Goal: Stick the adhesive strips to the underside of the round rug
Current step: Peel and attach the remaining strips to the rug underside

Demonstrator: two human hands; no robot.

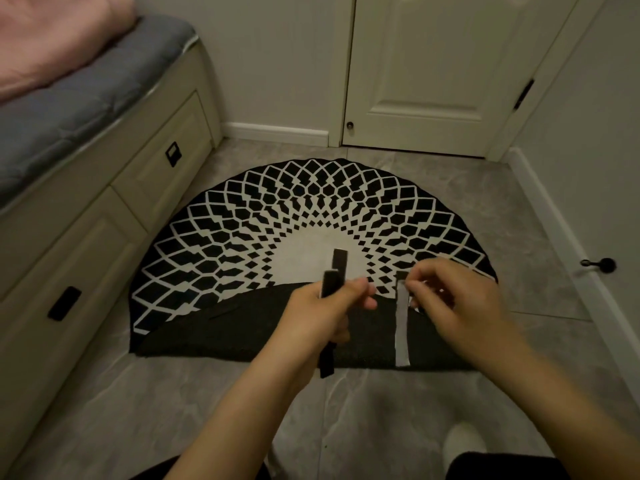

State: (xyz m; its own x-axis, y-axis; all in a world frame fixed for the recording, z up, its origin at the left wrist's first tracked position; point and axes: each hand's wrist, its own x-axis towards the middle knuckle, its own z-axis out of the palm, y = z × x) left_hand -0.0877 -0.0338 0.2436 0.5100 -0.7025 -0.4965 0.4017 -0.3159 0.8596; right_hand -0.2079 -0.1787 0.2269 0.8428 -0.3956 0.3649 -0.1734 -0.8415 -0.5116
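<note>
On the grey tiled floor before the closed door [426, 64], the round rug [277, 216] lies with its near portion folded back over itself, so that a dark band of underside [214, 330] faces up, nearest the person. All positions below are given relative to that folded band.

Left hand [322, 306]: fingers curled round a bundle of black adhesive strips [330, 282]. The bundle stands roughly upright in the fist, its upper ends rising above the band's far edge and over the patterned face, its lower end hanging past the band's near edge toward the tiles.

Right hand [453, 299]: hovers over the right part of the band, fingertips pinched at the far end of a pale strip [401, 327]. Whether they grip the strip itself or only its backing cannot be told (the hand is blurred).

Pale strip: lies on the underside with its long axis running from the band's far edge to its near edge, directly away from the person. The right hand sits at its far end; its near end reaches the fold line. The right hand is the nearer of the two; the left is apart, toward the band's middle.

Judgement: the coming move turns on that axis. Peeling or pressing should travel along the strip's length, from the pinched far end toward the person, with the left hand kept clear
</note>
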